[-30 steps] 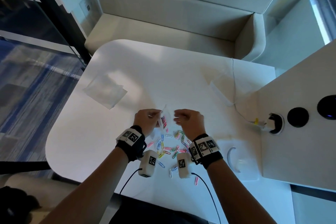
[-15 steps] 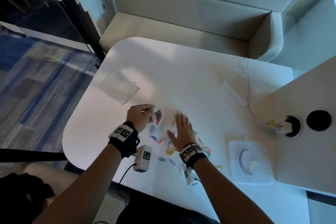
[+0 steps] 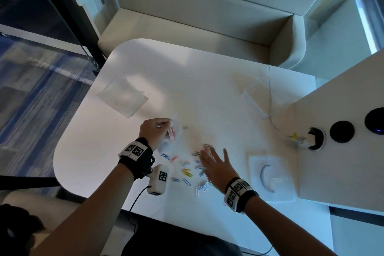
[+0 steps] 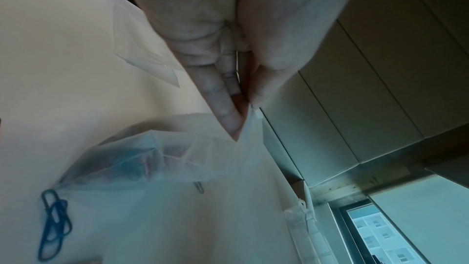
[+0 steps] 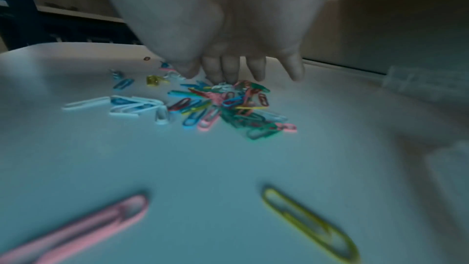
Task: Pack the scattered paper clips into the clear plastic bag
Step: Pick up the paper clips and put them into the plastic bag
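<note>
Currently left hand [image 3: 154, 131] pinches the clear bag [image 3: 174, 131] by its rim, grip clamped, bag hanging to the desk [image 3: 187, 89], probably so the mouth stays up and reachable. Right hand [image 3: 217, 165] is flat, fingers [image 5: 229, 69] spread and holding nothing, touching the paper clips [image 3: 187, 171] beside the bag, likely to rake them together. Some clips seem bagged already, but the wrist view is blurry.

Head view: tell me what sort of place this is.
Probably an office booth or meeting nook. A rounded white table stands against a cushioned bench seat, a side panel with round cable ports sits on the right, and blue patterned carpet lies beyond a glass partition.
</note>
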Demonstrator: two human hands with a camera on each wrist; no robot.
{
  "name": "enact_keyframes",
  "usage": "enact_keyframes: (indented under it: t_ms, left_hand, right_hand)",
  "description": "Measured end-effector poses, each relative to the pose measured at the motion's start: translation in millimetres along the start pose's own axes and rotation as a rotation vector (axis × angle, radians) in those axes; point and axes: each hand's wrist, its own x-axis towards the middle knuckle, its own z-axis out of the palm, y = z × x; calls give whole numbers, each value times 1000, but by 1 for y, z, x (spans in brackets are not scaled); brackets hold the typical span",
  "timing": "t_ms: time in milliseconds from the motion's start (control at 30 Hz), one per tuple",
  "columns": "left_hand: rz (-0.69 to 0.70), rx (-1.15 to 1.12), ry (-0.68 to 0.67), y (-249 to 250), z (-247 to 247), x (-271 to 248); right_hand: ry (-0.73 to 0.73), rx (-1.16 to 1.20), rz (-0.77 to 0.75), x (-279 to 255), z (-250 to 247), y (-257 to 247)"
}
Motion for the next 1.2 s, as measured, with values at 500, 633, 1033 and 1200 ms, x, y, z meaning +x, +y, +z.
enact_keyframes:
  t_ms: [500, 633, 1033, 1200]
  left_hand:
    - [2, 64, -59, 3, 20, -4]
    - [-8, 70, -87, 1, 24, -5]
    - [-14, 65, -148, 2, 40, -5]
    - [16, 73, -128, 11, 47, -11]
  right_hand:
    - [79, 213, 172, -23, -2, -4]
    - [117, 283, 176, -5, -15, 5]
    - [440, 2171, 568, 35, -116, 11]
    - [356, 1660, 473, 55, -131, -18]
